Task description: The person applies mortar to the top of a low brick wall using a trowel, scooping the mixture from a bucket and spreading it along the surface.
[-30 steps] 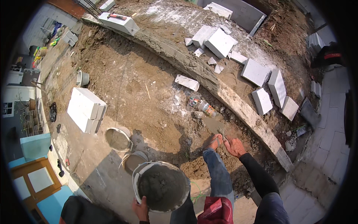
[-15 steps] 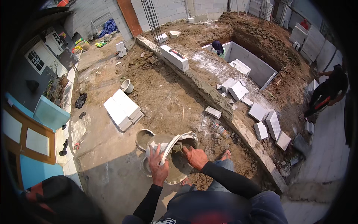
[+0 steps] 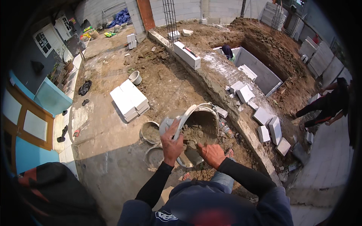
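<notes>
A light-coloured bucket is tipped on its side, with its mouth toward me and grey-brown mortar inside. My left hand grips its rim on the left. My right hand is closed at the mouth on what looks like a trowel; its handle is hidden in my fist and its flat grey blade points left. Below the tipped mouth shows the pale lower rim of a container, mostly covered by my hands. Two more buckets stand just left, one with mortar and one with a grey coating.
Stacked white blocks and a small pail lie ahead. A low wall runs along the right, with loose blocks and a block-lined pit beyond. One person is in the pit; another stands far right.
The tipped bucket and my left hand have risen away from me, showing more mortar inside. My right hand has drawn slightly back, bringing the trowel's blade into sight at the mouth.
</notes>
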### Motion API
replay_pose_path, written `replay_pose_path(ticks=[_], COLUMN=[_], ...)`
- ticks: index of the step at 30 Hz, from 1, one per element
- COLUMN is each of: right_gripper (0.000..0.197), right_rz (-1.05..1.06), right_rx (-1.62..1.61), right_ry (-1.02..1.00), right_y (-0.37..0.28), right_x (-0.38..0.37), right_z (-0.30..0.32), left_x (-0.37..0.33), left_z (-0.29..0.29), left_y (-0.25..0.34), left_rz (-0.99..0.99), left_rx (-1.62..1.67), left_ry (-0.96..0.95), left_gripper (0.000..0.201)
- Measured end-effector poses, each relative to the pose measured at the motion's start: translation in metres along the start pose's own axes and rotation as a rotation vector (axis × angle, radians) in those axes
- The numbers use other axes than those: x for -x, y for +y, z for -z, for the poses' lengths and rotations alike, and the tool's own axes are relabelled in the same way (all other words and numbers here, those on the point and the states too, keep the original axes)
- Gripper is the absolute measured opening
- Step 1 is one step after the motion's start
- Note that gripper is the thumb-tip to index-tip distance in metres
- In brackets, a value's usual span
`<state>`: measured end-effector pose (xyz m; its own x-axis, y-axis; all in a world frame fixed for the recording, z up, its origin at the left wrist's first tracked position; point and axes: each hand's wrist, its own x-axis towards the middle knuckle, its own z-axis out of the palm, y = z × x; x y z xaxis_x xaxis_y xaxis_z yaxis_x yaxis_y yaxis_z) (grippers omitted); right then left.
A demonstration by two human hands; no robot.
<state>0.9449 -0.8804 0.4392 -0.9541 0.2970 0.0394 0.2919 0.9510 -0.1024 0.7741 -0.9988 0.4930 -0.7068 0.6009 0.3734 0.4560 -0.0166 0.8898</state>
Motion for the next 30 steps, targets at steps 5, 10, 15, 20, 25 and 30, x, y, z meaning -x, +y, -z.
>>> replay_pose_path(ticks=[5, 10, 15, 20, 25, 30], right_gripper=[0.033, 0.026, 0.044, 0.054, 0.041, 0.037], right_rz=[-0.080, -0.214, -0.367, -0.368, -0.271, -0.117], right_rx=[0.091, -0.011, -0.353, -0.848, -1.309, -1.363], right_ry=[0.017, 0.112, -0.144, -0.349, -0.458, -0.546], right_y=[0.011, 0.011, 0.058, 0.034, -0.023, -0.056], right_x=[-0.017, -0.013, -0.015, 0.011, 0.000, -0.032], right_z=[-0.029, 0.011, -0.030, -0.080, -0.031, 0.020], left_x=[-0.002, -0.003, 0.002, -0.006, -0.011, -0.009], left_z=[-0.001, 0.003, -0.002, 0.002, 0.027, 0.064], left_y=[-0.010, -0.006, 0.016, 0.034, 0.040, 0.029], left_rz=[-0.044, 0.008, -0.055, -0.087, -0.103, 0.013], left_rx=[-0.043, -0.004, 0.014, 0.032, -0.028, -0.035], left_ry=[-0.023, -0.008, -0.118, -0.261, -0.264, -0.146], left_gripper=[0.053, 0.052, 0.049, 0.050, 0.053, 0.061])
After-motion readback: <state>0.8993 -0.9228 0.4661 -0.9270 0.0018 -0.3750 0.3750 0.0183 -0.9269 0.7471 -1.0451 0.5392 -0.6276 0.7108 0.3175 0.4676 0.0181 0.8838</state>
